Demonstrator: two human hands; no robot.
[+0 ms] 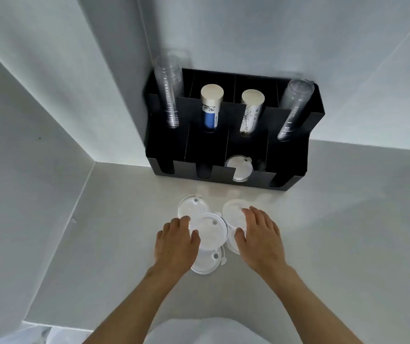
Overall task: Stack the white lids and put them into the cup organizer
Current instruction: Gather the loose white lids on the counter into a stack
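Both hands, left hand (176,240) and right hand (258,234), rest with loose, spread grip on the white lids (208,232) at frame centre, which look light, thin, slippery, best pinched at the rims.

Both bare forearms reach forward, palms down. Left hand (176,244) and right hand (258,234) side by side, fingers loosely spread, gripping nothing.

white lids (208,232) overlap loosely before the black cup organizer (295,155).
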